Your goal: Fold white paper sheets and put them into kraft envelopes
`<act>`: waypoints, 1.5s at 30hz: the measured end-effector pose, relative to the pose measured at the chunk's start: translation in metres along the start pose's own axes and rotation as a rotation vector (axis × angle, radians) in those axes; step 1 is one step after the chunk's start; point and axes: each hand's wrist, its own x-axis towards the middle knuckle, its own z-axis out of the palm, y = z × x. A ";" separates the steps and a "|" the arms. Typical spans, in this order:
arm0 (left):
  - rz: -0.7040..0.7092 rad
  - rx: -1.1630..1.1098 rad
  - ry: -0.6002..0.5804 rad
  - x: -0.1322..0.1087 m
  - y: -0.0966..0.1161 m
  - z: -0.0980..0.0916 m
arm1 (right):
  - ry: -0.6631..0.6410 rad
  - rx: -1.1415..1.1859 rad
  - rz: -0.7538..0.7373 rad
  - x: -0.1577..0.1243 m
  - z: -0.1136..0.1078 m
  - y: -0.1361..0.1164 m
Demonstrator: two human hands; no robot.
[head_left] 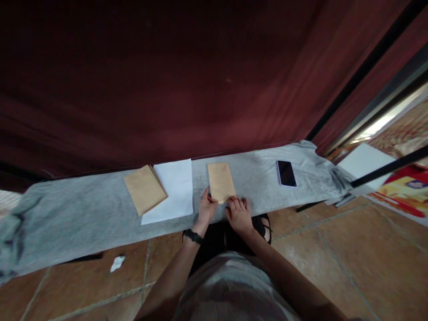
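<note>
A tan envelope [220, 181] lies upright on the grey cloth-covered table [83, 218] in front of me. My left hand [206, 207], with a black wristband, rests at the envelope's lower left corner, thumb and fingers curled against its edge. My right hand [238, 211] lies flat with fingers spread over the envelope's lower right corner, pressing it to the cloth. To the left sits a stack of tan envelopes [144, 188] partly overlapping a white sheet of paper [174, 191].
A dark phone [286, 173] lies face up on the cloth to the right. A dark red curtain [160, 80] hangs behind the table. White board [363, 163] and colourful packaging [406, 191] sit at far right. A crumpled paper scrap [117, 263] lies on the tiled floor.
</note>
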 end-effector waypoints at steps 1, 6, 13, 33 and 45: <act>-0.034 -0.055 0.025 -0.001 0.002 0.001 | 0.000 -0.010 0.002 0.002 -0.001 -0.001; -0.095 -0.264 0.006 -0.007 0.019 0.006 | 0.001 -0.030 0.015 0.014 -0.007 -0.005; -0.067 -0.457 -0.130 -0.020 0.052 0.008 | -0.010 0.220 0.248 0.036 -0.026 0.013; -0.253 -0.192 -0.060 -0.007 0.010 0.004 | -0.178 1.328 0.636 0.006 -0.005 0.011; 0.070 0.582 0.056 -0.014 0.017 -0.007 | -0.066 0.074 -0.191 -0.012 -0.002 0.030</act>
